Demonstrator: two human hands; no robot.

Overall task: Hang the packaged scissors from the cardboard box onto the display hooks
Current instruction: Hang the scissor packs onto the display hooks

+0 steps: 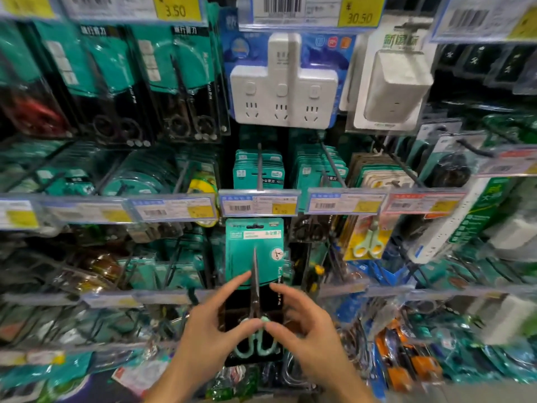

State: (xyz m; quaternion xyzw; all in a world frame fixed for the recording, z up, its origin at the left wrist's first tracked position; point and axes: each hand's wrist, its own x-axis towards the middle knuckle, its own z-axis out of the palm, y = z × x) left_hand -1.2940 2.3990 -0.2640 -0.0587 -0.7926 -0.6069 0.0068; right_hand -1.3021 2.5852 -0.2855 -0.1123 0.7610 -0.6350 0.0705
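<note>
A packaged pair of scissors [255, 257], on a teal and black card with mint handles, stands upright in front of the display. My left hand [215, 321] grips its left side, thumb on the front near the handles. My right hand [302, 321] grips the right side the same way. The card's hang slot sits just below a price rail [258, 205]. Behind that rail a black display hook [259, 167] carries several matching teal scissor packs [247, 170]. The cardboard box is out of view.
More hooks with teal packs [319, 167] hang to the right, and a yellow pack with small scissors [367, 242] beyond them. White power adapters [283, 88] hang above. Black-handled scissor packs [180, 82] fill the upper left. Lower rows hold crowded packages.
</note>
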